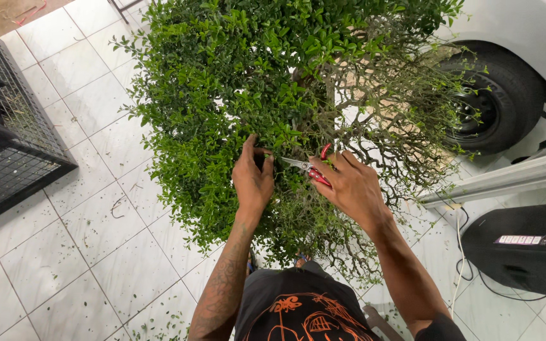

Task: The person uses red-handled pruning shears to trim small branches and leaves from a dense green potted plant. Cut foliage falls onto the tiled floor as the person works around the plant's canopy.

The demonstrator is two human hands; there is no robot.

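So your right hand [352, 186] has its fingers wrapped shut around the red handles of the pruning shears [311, 169], and the shiny blades stick out to the left, toward your left hand [253, 180]. The long axis of the shears runs left to right, tilted a bit so the tip sits slightly farther from you than the grip. Your left hand is right beside the blade tip, fingers curled into the leafy shrub [235, 95], pinching or parting a sprig; can't tell exactly which twig, since leaves hide it. The cut spot lies between your two hands, in the near middle of the shrub. The right side of the shrub is mostly bare twigs, with a car wheel [497, 104] behind it. Clippings dot the white tiled floor [64, 252].
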